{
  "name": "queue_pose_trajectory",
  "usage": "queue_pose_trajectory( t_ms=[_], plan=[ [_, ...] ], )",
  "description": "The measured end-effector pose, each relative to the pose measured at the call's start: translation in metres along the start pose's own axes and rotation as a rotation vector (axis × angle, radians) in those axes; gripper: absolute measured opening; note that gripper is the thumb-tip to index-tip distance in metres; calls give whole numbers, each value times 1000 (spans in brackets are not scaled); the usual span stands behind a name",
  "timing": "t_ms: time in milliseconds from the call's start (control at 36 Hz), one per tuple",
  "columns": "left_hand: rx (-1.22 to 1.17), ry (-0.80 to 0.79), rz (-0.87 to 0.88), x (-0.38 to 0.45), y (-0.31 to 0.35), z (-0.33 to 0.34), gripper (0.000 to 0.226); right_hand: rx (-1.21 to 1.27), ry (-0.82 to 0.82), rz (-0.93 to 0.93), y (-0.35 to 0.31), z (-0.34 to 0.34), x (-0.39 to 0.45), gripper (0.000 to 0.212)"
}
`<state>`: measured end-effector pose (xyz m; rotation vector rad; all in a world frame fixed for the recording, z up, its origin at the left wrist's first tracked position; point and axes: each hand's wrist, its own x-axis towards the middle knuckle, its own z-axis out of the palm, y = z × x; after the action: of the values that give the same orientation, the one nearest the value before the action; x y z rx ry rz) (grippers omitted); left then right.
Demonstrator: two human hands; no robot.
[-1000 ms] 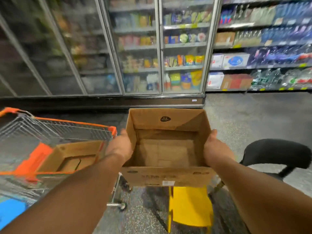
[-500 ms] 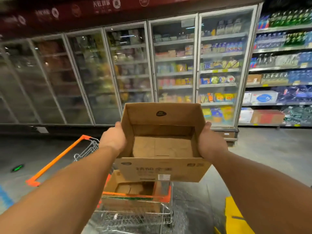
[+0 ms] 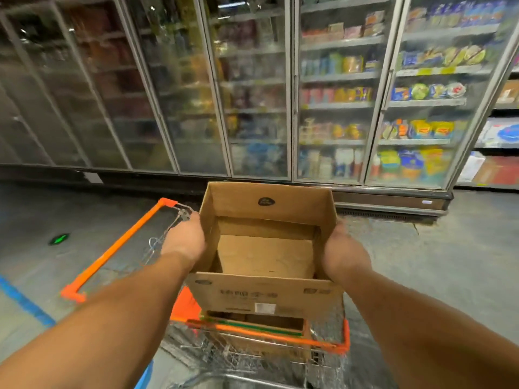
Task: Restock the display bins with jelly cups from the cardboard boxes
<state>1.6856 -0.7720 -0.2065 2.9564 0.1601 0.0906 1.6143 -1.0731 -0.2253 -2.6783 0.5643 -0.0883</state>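
Note:
I hold an empty brown cardboard box (image 3: 266, 259) with its top open, straight ahead of me. My left hand (image 3: 184, 240) grips its left wall and my right hand (image 3: 344, 254) grips its right wall; the fingers are hidden behind the cardboard. The box hangs just above a wire shopping cart (image 3: 120, 245) with orange trim. Under it, inside the cart, sits another open cardboard box (image 3: 252, 329). No jelly cups or display bins are in view.
A row of glass-door coolers (image 3: 331, 94) full of packaged goods runs across the back. Open shelving (image 3: 497, 169) stands at the far right. The grey floor has a blue tape line (image 3: 22, 301) at the left and a green marker (image 3: 58, 239).
I have turned left with the box, from beside the cart to directly over it, and the box has come lower toward the carton in the cart. Both hands keep the same hold.

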Motion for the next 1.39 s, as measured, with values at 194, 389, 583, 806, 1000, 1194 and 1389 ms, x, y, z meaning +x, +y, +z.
queue_pose_trajectory(
  t_ms=[194, 389, 583, 806, 1000, 1194, 1389],
  plan=[
    [31, -130, -18, 56, -31, 75, 52, -53, -77, 65, -16, 76, 35, 70],
    [32, -227, 57, 106, -66, 144, 61, -68, -100, 173, -33, 144, 53, 57],
    [-24, -329, 39, 140, -91, 205, 55, -178, -141, 246, -51, 207, 65, 64],
    [13, -319, 113, 164, -117, 220, 66, -255, -115, 260, -85, 222, 77, 68],
    [-16, -227, 212, 152, -121, 192, 54, -248, -45, 189, -107, 199, 52, 48],
    [9, -190, 249, 146, -120, 174, 44, -294, -40, 183, -117, 193, 38, 44],
    [41, -191, 279, 140, -128, 165, 45, -301, -49, 180, -117, 196, 22, 46]
  ],
)
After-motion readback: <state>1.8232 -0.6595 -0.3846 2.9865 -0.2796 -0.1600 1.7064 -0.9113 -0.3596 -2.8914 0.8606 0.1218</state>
